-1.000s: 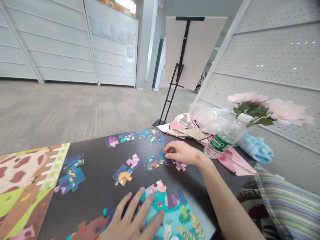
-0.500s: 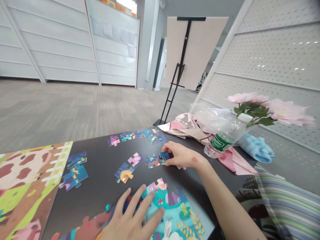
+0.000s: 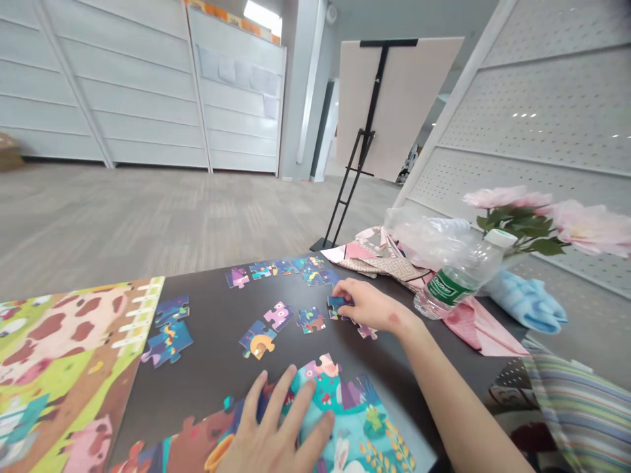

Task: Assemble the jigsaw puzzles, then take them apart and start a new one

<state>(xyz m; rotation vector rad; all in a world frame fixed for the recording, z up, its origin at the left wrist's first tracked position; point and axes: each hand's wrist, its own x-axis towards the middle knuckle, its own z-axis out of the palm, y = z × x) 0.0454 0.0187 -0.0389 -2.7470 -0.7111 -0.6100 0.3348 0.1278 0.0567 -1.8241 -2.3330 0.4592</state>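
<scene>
My right hand (image 3: 367, 305) pinches a dark blue puzzle piece (image 3: 338, 306) between thumb and fingers, low over the black table (image 3: 211, 348). Just left of it, with a narrow gap, lies a blue and brown puzzle piece (image 3: 311, 320). A purple-pink piece (image 3: 367, 332) shows partly from under the hand. My left hand (image 3: 283, 430) rests with fingers spread on a partly joined puzzle (image 3: 357, 420) with a rabbit and a frog, covering its middle. Joined pieces with an orange-yellow shape (image 3: 259, 341) and a pink-purple piece (image 3: 279, 316) lie ahead of the left hand.
More pieces lie along the far edge (image 3: 296, 268) and at the left (image 3: 170, 341), beside a farm picture board (image 3: 73, 355). On the right stand a water bottle (image 3: 451, 282) and pink flowers (image 3: 586, 226), with a pink cloth (image 3: 486, 325) and a blue towel (image 3: 527, 302).
The view has turned slightly left, so everything sits further right. The held piece has shifted slightly away from the blue and brown piece. My left hand stays spread on the puzzle.
</scene>
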